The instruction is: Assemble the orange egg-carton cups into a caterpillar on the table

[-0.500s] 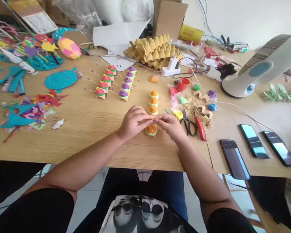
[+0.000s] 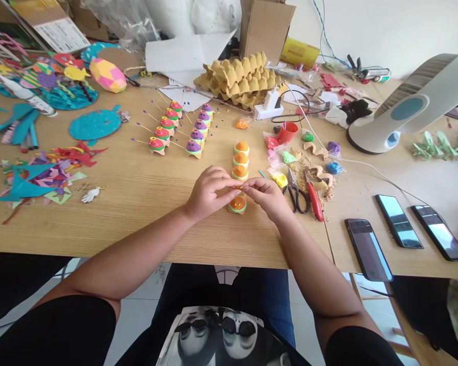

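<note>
Bare table lies open left of centre, down to the near edge. Right of centre, scissors and a red cutter block passage; orange cups stand above.

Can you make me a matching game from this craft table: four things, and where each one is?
1 scissors
2 phones
3 egg cartons
4 tiny yellow bit

a far back, centre
b pinched between left hand and right hand
c in a row, near right
d beside the red-handled tool

Pairs: 1-d, 2-c, 3-a, 4-b
</note>
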`<act>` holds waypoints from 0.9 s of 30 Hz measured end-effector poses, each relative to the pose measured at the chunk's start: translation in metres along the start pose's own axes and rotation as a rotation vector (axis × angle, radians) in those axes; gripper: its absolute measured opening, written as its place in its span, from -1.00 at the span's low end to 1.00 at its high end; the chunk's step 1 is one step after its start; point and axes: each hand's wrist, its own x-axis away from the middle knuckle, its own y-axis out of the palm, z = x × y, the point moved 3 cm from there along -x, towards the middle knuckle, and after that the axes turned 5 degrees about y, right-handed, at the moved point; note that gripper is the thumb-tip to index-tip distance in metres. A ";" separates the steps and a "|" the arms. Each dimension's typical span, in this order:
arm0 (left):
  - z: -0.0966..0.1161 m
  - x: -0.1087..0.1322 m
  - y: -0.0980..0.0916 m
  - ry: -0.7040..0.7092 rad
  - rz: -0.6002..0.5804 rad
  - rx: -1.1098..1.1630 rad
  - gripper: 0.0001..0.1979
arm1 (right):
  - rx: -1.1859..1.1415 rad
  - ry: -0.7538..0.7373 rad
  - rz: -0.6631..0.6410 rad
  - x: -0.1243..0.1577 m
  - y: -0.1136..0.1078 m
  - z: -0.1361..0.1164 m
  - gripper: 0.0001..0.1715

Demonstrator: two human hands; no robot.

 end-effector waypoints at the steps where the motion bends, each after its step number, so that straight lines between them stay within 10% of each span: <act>1: 0.000 0.000 0.000 0.002 0.001 0.005 -0.86 | 0.005 -0.006 0.007 0.000 0.000 0.000 -0.69; 27: -0.003 0.000 0.001 0.002 0.053 -0.005 -0.97 | 0.162 -0.001 0.052 -0.002 0.001 0.004 -0.66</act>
